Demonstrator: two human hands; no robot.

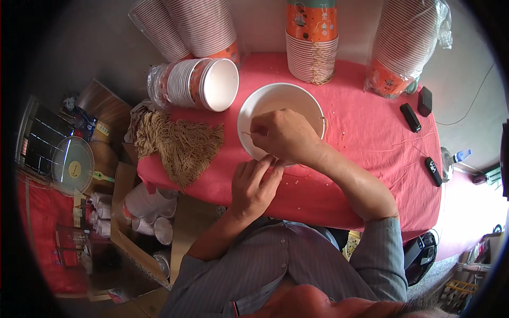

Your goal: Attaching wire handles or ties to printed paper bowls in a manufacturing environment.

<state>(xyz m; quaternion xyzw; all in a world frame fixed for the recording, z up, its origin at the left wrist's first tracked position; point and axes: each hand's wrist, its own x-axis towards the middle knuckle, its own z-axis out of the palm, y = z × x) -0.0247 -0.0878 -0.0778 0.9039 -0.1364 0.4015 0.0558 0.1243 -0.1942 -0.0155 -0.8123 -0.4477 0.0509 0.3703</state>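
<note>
A large white paper bucket (281,94) stands on the red-covered table in front of me, its mouth turned up toward me. Over it, my right hand (286,135) is closed in a pinch, and a thin tan cord (245,133) sticks out at its left side. My left hand (254,188) has its fingers bent against the bucket's near rim, with the tips partly hidden under my right wrist. A loop of tan cord (325,126) hangs at the bucket's right rim. To the left lies a bundle of tan cords (191,146), draped over the table's edge.
A sideways stack of paper buckets (220,85) lies at the left. Upright stacks (312,55) stand along the back, one in plastic (400,47). Small black objects (410,117) lie at the right. Below the table's left side is a cardboard box (124,233) with white buckets.
</note>
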